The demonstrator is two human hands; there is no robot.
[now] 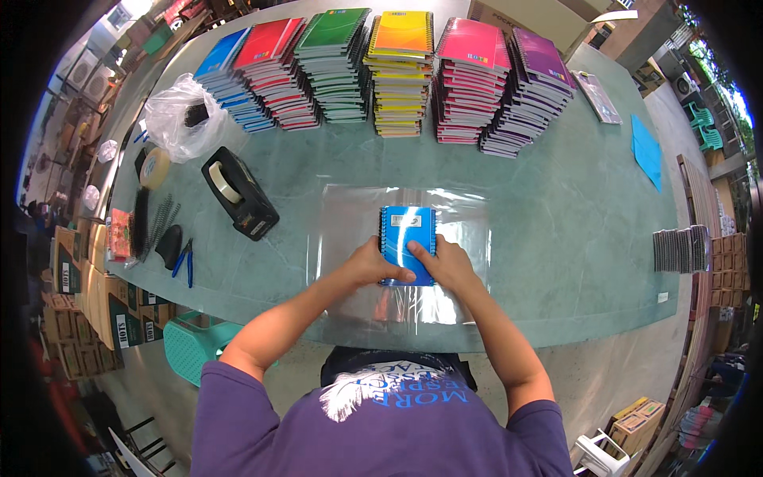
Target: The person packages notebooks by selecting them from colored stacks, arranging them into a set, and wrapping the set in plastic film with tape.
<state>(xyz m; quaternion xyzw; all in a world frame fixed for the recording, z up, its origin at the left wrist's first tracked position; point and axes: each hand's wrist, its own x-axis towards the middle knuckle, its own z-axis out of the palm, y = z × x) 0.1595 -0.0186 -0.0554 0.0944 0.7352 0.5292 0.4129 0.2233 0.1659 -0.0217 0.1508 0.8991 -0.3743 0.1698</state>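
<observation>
A blue spiral notebook (401, 238) lies on a clear plastic sheet (338, 230) near the table's front edge. Coils show along both its left and right sides, so it may be more than one notebook stacked; I cannot tell. My left hand (373, 264) grips its lower left side, thumb across the cover. On the opposite side my right hand (447, 261) grips it, its thumb pressed on the cover near the middle. The fingers of both hands are partly hidden beside or under the notebook.
Tall stacks of spiral notebooks in blue, red, green, yellow (404, 36), pink and purple line the far side. A black tape dispenser (240, 193), a clear plastic bag (179, 131), a tape roll (154, 168) and blue-handled pliers (183, 262) sit left. A grey stack (680, 250) stands right.
</observation>
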